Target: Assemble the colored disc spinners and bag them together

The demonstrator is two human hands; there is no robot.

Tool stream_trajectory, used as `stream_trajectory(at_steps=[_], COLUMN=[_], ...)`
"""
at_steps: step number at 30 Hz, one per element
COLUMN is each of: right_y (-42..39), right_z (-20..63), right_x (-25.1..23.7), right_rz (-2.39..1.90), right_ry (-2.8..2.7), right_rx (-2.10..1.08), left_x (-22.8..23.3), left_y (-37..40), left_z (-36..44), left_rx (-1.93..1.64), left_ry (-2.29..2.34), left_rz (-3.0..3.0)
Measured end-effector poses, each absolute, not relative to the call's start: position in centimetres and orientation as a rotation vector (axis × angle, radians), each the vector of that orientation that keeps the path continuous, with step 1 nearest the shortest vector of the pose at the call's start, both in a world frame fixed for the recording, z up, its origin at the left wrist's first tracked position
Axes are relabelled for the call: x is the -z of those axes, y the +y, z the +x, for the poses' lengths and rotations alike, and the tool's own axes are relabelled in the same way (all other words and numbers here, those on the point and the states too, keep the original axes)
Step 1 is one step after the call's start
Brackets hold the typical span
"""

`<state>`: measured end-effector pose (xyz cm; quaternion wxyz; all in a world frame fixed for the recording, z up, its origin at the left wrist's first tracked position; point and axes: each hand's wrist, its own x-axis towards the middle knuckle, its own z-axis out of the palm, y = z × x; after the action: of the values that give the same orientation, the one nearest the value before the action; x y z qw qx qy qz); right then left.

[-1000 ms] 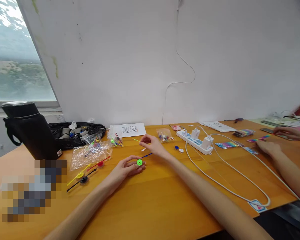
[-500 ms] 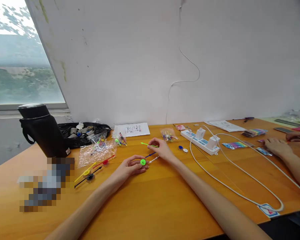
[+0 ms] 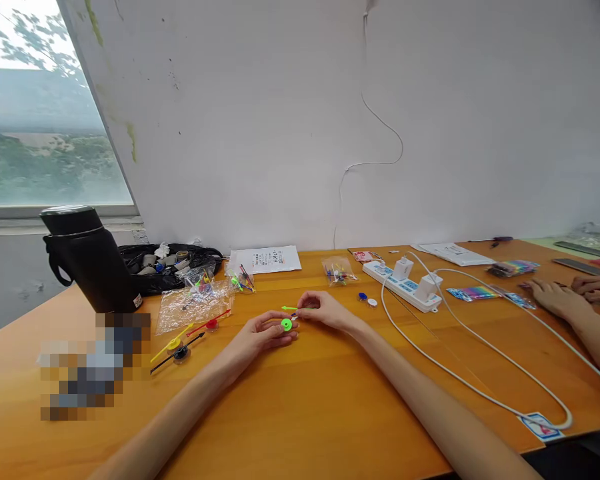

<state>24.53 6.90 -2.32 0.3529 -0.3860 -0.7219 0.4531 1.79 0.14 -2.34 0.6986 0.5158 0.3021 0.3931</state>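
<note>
Two bare hands over a wooden surface (image 3: pixel 280 420), with positions given relative to the green disc (image 3: pixel 287 325). The left hand (image 3: pixel 261 333) carries this disc, its grip pinching it between thumb and fingers. Just right of the disc and slightly beyond it, the right hand (image 3: pixel 325 311) has its fingertips pressed together, pinching a green arrow (image 3: pixel 289 308) whose head points left. Dark and white parts (image 3: pixel 294 317) beside the disc are partly hidden. Left of the disc lie a red disc-and-arrow piece (image 3: pixel 211 325), a yellow piece (image 3: pixel 174 344) and a black piece (image 3: pixel 181 353); to its right, a blue disc (image 3: pixel 363 296) and a white disc (image 3: pixel 373 303).
</note>
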Motion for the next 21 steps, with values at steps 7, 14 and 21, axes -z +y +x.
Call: stream_trajectory(at_steps=[7, 14, 21], right_y=[5.9, 4.8, 3.5], right_z=[23.5, 22.6, 21.0], right_x=[1.0, 1.0, 0.9], right_rz=[-0.965, -0.833, -0.851], right_ry=[-1.649, -1.272, -1.358], right_rx=[-1.182, -1.416, -1.358], left_x=[1.6, 1.3, 1.5], left_y=[0.5, 1.1, 1.4], left_z=[1.3, 0.6, 0.2], left_rx=[-1.01, -1.231, -1.251], left_ry=[0.738, 0.771, 0.832], left_rz=[1.104, 1.191, 1.286])
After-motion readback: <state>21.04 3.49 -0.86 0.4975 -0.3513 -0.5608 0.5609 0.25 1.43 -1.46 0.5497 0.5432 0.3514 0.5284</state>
